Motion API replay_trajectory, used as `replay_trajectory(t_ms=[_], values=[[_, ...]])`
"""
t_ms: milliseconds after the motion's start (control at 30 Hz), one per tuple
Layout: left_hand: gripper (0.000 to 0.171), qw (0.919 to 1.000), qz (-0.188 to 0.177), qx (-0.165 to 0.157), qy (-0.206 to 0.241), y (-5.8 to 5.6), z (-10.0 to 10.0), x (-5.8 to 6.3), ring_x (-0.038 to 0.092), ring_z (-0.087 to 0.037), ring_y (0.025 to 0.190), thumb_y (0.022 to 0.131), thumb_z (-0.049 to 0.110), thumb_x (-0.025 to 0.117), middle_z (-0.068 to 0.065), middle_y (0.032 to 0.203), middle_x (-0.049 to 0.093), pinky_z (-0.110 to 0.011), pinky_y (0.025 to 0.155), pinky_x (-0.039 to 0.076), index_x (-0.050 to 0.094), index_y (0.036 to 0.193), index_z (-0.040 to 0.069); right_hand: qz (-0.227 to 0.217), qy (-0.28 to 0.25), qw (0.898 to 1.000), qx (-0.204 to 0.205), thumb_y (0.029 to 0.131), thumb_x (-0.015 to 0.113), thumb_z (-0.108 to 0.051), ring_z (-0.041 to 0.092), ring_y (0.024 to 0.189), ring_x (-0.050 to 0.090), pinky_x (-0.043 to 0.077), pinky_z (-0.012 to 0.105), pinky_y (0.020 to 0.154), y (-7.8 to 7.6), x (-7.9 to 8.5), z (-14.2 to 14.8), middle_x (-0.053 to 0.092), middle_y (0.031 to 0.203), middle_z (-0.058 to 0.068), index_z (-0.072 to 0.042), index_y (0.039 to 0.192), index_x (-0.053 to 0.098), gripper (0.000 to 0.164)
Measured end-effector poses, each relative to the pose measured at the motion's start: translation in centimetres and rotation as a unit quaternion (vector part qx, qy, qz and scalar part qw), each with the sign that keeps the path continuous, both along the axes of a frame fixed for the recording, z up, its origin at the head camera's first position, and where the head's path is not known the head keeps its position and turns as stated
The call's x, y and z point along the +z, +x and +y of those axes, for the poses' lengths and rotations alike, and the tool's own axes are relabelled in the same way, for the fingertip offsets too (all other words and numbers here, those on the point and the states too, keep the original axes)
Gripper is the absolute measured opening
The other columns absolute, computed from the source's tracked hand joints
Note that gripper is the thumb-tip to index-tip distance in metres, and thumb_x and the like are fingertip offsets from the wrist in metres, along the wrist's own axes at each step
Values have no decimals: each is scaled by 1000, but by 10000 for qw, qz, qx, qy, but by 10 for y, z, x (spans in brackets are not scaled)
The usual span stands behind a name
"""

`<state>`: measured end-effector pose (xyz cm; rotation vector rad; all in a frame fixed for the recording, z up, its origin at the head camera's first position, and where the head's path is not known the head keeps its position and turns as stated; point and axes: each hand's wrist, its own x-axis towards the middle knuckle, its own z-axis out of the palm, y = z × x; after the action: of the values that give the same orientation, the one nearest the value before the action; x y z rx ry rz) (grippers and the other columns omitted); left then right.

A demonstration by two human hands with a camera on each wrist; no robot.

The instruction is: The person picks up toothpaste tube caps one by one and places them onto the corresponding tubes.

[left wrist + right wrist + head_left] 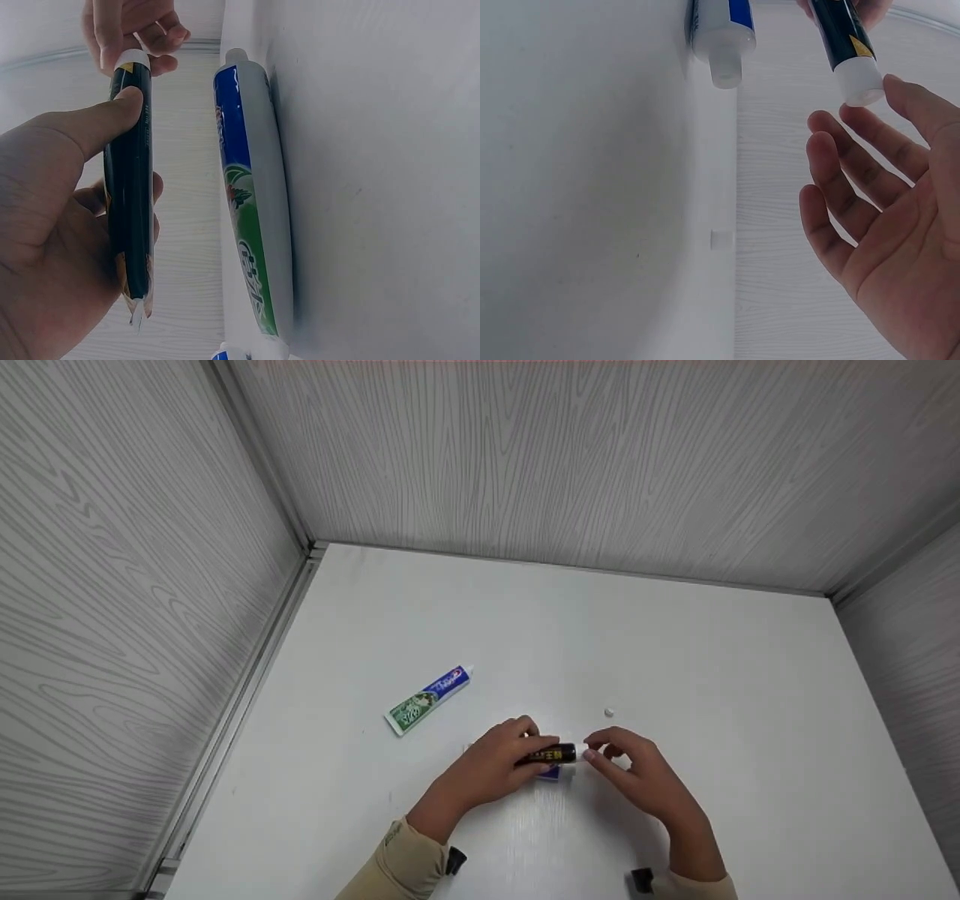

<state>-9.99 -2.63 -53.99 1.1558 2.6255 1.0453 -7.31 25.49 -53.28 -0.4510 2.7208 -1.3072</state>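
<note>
My left hand point(491, 761) grips a black tube with gold lettering point(129, 187), its thumb lying along the upper side. The tube is held above the table, its white cap point(859, 81) toward my right hand point(637, 772). Thumb and index finger of that hand pinch the cap at its end, while the other fingers are loosely bent. Below the black tube a blue, green and white toothpaste tube point(251, 202) lies on the table. In the head view my left hand mostly hides it.
Another blue and green toothpaste tube point(429, 700) lies to the left, slanted. A small white piece point(609, 712) sits beyond my right hand. The white table point(720, 675) is bordered by grey wood-grain panels point(525, 457) at the back and sides.
</note>
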Motion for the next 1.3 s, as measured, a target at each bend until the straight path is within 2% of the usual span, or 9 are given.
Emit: replay_trajectory(t_ms=[200, 300, 467, 567, 700, 867, 1067, 1300], values=[[43, 10000, -94, -10, -29, 0, 0, 2, 59, -14, 107, 106, 31, 68, -1, 121, 61, -34, 98, 53, 65, 148, 22, 41, -27, 10000, 12, 105, 70, -34, 9, 96, 66, 56, 49, 89, 0, 0, 0, 75, 115, -5, -14, 121, 75, 26], [43, 10000, -81, -15, -52, 0, 0, 3, 59, -14, 107, 106, 31, 68, -1, 121, 61, -34, 98, 53, 65, 148, 23, 54, -36, 10000, 22, 105, 70, -34, 9, 96, 65, 56, 49, 89, 0, -1, 1, 76, 116, -2, -15, 121, 75, 26], [43, 9999, -117, -14, -13, 1, -1, 3, 59, -14, 106, 106, 31, 68, -1, 120, 62, -34, 97, 53, 65, 148, 21, 149, -86, 9998, 41, 104, 71, -32, 9, 96, 65, 56, 48, 89, -1, -1, 0, 75, 117, 1, -24, 120, 74, 18], [43, 9999, -154, -9, -11, 1, 0, 3, 58, -14, 106, 106, 30, 68, -2, 120, 61, -34, 97, 52, 65, 148, 21, 295, -126, 9995, 48, 103, 72, -30, 8, 95, 66, 57, 43, 90, -1, -1, 0, 75, 117, 2, -29, 120, 73, 17], [44, 9999, -160, -3, -44, 1, 0, 3, 58, -14, 106, 106, 31, 68, -2, 120, 61, -34, 97, 52, 65, 148, 21, 534, -210, 9983, 37, 102, 75, -25, 8, 94, 66, 57, 35, 89, 0, 0, 0, 74, 116, -4, -30, 120, 72, 19], [43, 9999, -128, 17, -30, 1, 0, 2, 58, -14, 105, 105, 30, 70, -1, 119, 61, -33, 96, 52, 66, 147, 21, 808, -254, 9964, 32, 100, 76, -18, 7, 93, 65, 57, 34, 87, -1, -1, 0, 71, 115, -15, -30, 120, 72, 23], [43, 10000, -86, -21, 1, 1, -1, 1, 58, -14, 104, 105, 29, 69, -1, 119, 61, -32, 95, 52, 65, 148, 22, 1007, -258, 9945, 137, 100, 76, -14, 6, 91, 64, 58, 38, 83, 0, -1, 0, 73, 115, -12, -28, 120, 72, 25], [43, 9999, -130, -18, -24, 1, 0, 2, 58, -13, 105, 105, 30, 69, -1, 120, 61, -33, 96, 53, 65, 148, 22, 1130, -302, 9929, 208, 94, 82, -8, 6, 86, 66, 56, 37, 84, 0, 0, 2, 72, 116, -9, -30, 122, 70, 38]])
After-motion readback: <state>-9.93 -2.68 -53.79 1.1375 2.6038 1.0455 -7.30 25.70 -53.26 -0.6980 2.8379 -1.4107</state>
